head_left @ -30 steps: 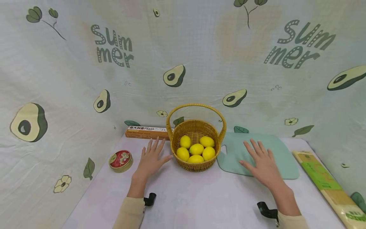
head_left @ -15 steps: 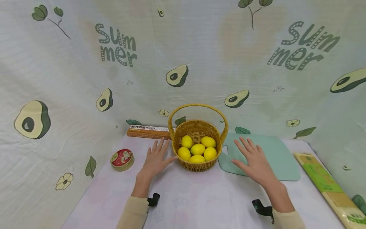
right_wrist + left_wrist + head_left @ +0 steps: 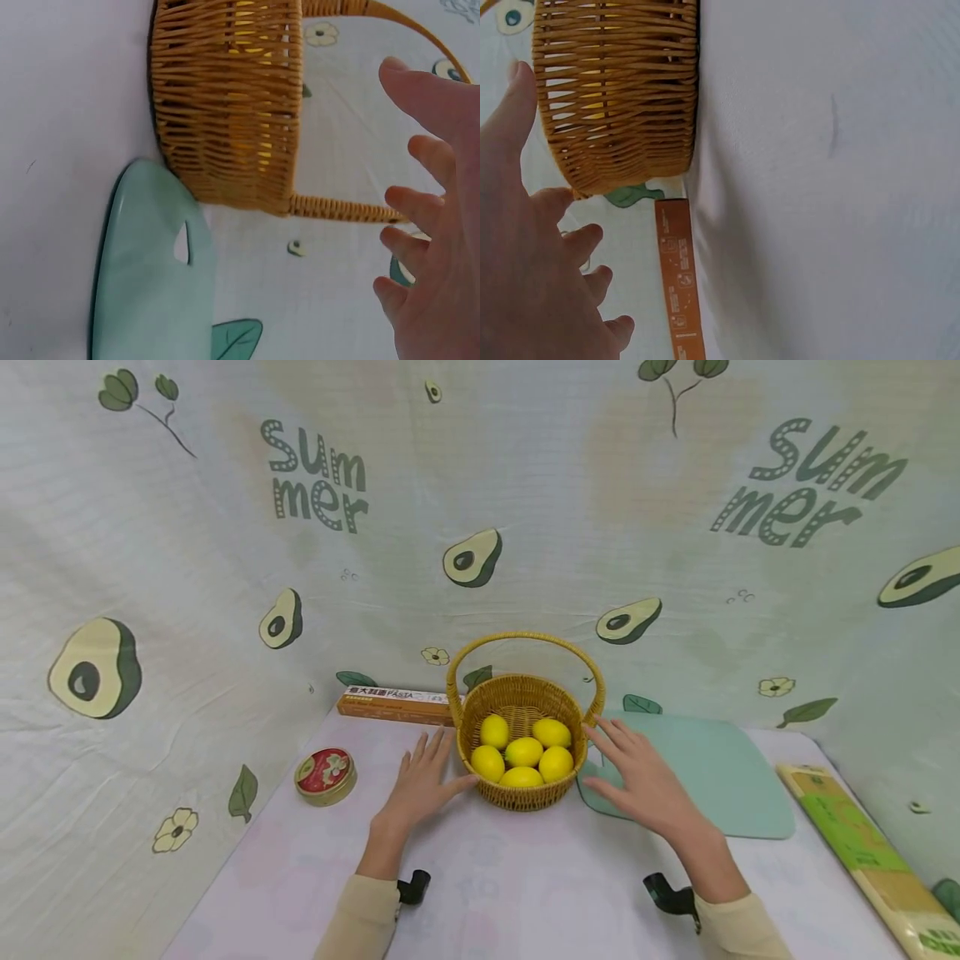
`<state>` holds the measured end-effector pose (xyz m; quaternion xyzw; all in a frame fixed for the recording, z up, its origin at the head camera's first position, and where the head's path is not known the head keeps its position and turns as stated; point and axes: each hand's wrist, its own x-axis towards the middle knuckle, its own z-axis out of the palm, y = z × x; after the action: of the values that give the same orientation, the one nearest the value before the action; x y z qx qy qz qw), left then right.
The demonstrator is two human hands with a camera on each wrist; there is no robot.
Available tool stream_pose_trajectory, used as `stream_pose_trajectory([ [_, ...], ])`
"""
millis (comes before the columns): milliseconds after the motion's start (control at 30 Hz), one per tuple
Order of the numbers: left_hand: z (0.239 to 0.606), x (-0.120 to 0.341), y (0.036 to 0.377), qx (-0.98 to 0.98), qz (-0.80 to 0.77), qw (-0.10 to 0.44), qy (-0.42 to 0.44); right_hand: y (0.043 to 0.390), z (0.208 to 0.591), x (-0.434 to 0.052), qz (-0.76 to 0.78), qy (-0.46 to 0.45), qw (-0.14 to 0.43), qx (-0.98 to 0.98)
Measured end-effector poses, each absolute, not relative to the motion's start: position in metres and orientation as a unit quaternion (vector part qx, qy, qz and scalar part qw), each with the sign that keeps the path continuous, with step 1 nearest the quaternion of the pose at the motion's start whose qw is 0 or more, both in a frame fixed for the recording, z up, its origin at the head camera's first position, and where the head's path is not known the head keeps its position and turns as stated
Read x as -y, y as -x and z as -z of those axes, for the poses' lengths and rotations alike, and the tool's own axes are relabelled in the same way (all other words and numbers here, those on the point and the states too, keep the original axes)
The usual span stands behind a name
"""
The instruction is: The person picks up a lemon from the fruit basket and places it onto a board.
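Observation:
A wicker basket (image 3: 522,797) with a tall arched handle stands at the back middle of the table, several yellow lemons (image 3: 524,752) inside it. My left hand (image 3: 422,789) hovers at the basket's left side, fingers spread and thumb toward the rim; whether it touches cannot be told. On the other side my right hand (image 3: 643,777) is held with fingers extended close to the basket's right rim, above part of the green cutting board (image 3: 720,777). In the right wrist view a gap shows between the basket wall (image 3: 225,105) and that hand's fingers. Neither hand holds anything.
Behind the left hand lies a long pasta box (image 3: 393,706). A round red-topped tin (image 3: 326,775) sits at the left. Along the right edge runs a green and yellow packet (image 3: 862,852). A printed cloth (image 3: 540,468) hangs behind the table.
My right hand has moved left, from over the cutting board to the basket's side. The left hand has shifted slightly right, closer to the basket. The head view has turned a little left.

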<state>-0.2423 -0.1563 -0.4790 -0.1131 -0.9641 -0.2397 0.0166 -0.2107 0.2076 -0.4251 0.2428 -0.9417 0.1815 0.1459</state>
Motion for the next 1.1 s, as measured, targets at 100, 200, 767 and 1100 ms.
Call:
stream_pose_trajectory([
  [100,0.479,0.154,0.241,0.962,0.249,0.017,0.114,0.213,0.423,-0.200,-0.185,-0.247,0.140,0.941],
  [200,0.479,0.151,0.241,0.959,0.260,0.015,0.113,0.216,0.421,-0.194,-0.183,-0.247,0.140,0.941],
  [767,0.489,0.139,0.239,0.939,0.332,-0.007,0.091,0.236,0.418,-0.169,-0.179,-0.267,0.114,0.940],
  [1100,0.491,0.136,0.240,0.901,0.424,-0.051,0.078,0.262,0.421,-0.154,-0.203,-0.248,0.041,0.946],
])
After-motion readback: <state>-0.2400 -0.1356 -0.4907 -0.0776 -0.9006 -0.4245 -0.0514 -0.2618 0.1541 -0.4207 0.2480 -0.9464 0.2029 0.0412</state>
